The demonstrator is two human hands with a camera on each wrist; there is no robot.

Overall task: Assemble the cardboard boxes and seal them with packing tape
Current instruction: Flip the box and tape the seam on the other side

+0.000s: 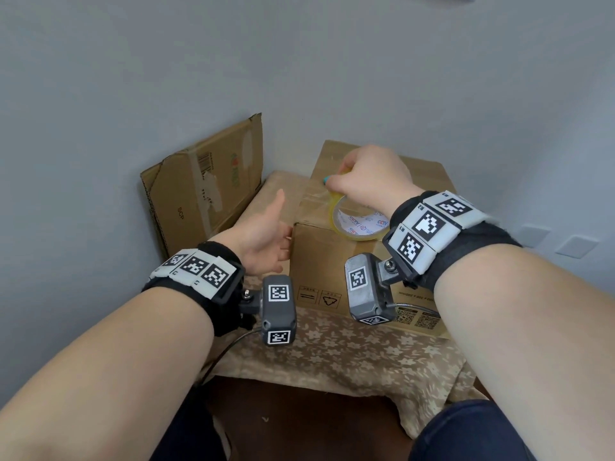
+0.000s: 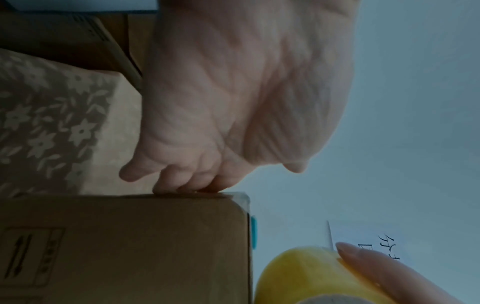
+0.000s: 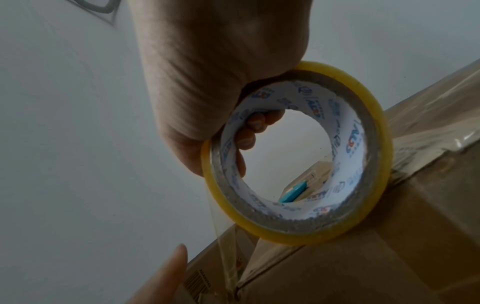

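One closed cardboard box [image 1: 336,261], one flattened box [image 1: 206,181], one tape roll [image 1: 357,224], one small blue object [image 1: 325,179], one flowered cloth [image 1: 349,354], two hands.

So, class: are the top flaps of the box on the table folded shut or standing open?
Folded shut. The box has a flat top with clear tape running along it, and the tape roll in the right hand rests on top.

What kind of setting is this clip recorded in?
Probably a plain room at home, not a warehouse: a small table under a floral cloth in a bare wall corner, one cardboard box, flattened cardboard leaning beside it.
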